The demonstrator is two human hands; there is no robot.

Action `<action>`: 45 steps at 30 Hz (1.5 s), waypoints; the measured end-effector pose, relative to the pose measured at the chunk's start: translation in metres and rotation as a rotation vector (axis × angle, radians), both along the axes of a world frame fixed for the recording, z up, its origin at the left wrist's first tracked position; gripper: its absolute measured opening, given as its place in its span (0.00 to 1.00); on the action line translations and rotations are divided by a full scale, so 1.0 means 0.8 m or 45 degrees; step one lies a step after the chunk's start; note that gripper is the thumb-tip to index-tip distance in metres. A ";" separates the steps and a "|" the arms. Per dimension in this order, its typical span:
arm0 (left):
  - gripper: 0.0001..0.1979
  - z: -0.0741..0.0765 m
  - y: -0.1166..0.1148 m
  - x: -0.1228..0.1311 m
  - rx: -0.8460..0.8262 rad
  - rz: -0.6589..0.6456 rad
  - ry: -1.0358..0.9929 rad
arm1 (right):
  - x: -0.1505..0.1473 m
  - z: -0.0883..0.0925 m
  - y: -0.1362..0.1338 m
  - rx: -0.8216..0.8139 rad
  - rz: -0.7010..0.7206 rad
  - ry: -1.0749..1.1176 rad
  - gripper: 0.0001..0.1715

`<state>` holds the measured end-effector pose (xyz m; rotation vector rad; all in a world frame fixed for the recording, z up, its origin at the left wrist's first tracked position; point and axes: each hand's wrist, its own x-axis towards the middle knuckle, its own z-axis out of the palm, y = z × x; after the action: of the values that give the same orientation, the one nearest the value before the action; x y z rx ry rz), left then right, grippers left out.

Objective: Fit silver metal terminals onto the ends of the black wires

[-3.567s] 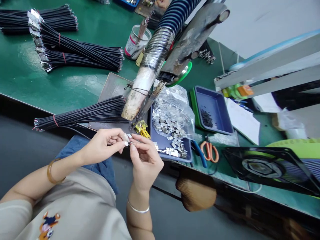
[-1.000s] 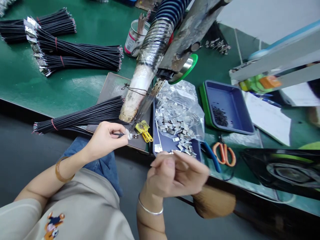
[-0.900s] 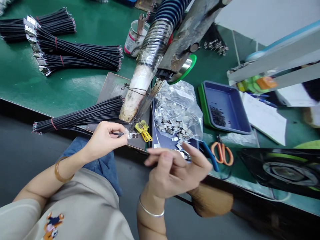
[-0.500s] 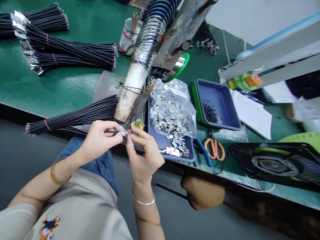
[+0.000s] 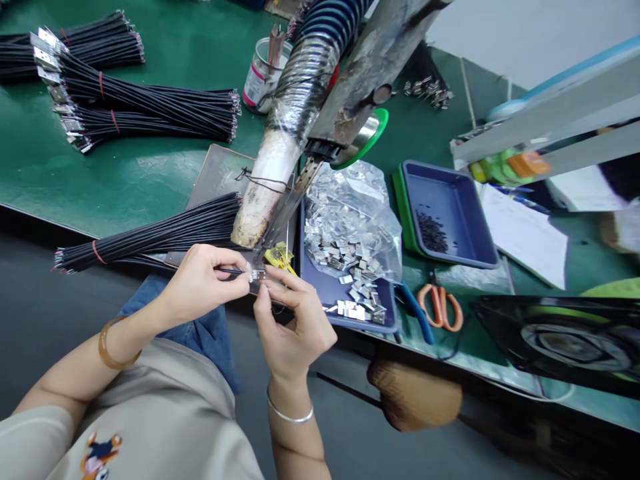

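My left hand [image 5: 203, 285] pinches the end of a thin black cable, whose small metal connector [image 5: 257, 274] pokes out past my fingertips. My right hand [image 5: 293, 317] meets it from the right, thumb and forefinger pinched on a small metal shell at that connector. Both hands hover just off the bench's front edge, below the tip of a soldering fixture [image 5: 280, 217]. A blue tray [image 5: 334, 292] right of my hands carries a clear bag [image 5: 350, 217] and several loose metal shells [image 5: 357, 303].
A bundle of black cables [image 5: 150, 233] lies on a metal plate [image 5: 215, 177] left of the fixture; more bundles [image 5: 135, 107] lie at the back left. A second blue tray [image 5: 450, 213], orange scissors [image 5: 440, 307], blue-handled pliers [image 5: 415, 313], a jar [image 5: 260, 67] and a black fan [image 5: 565, 337] stand around.
My right hand came back from the tray of metal shells to my left hand and now pinches at the connector. The left hand kept hold of the cable.
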<state>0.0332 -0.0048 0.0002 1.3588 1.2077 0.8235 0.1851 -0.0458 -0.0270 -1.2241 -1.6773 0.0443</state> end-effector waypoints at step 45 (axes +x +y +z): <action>0.14 -0.017 -0.034 -0.009 0.328 -0.097 -0.095 | 0.007 0.005 -0.010 -0.359 0.154 0.011 0.10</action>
<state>0.0258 -0.0318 -0.0136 1.5576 1.0110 0.9920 0.1910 -0.0536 -0.0233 -1.3233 -1.7787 0.3704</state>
